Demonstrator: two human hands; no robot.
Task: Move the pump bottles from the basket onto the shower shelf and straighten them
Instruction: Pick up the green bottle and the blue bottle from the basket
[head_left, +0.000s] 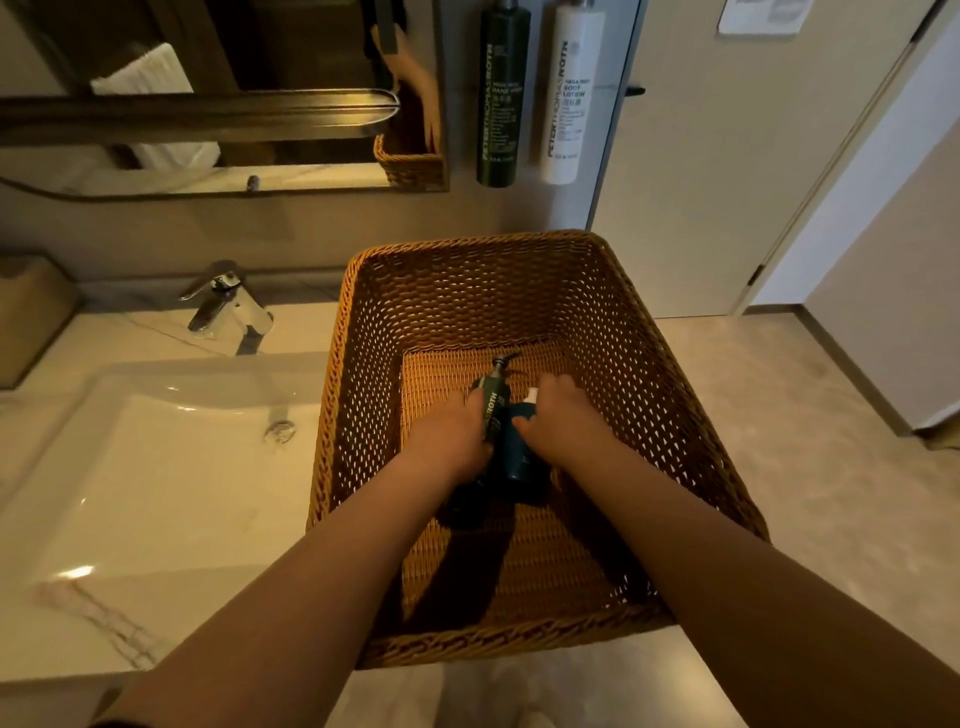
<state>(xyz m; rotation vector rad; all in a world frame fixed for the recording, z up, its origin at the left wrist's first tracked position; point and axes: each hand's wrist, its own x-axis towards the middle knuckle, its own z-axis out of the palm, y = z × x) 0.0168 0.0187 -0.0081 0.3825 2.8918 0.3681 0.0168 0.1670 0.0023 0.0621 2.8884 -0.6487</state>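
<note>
Both bottles lie on the floor of the wicker basket (467, 291), which sits at the desk's (104, 613) right edge. The left hand (447, 436) grips the dark green pump bottle (492, 400), and the right hand (561, 415) curls round the blue bottle (519, 457) touching it.

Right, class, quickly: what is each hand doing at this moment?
Left hand: grips the dark green pump bottle.
Right hand: grips the dark blue pump bottle.

Above the basket (467, 291), you can read "PETER THOMAS ROTH" and "HAND WASH" on the dark bottle (503, 93), and "PETER THOMAS ROTH" and "MEGA RICH BODY LOTION" on the white bottle (569, 93) beside it. Inside the basket, the green pump bottle (491, 410) shows only "ROTH".
</note>
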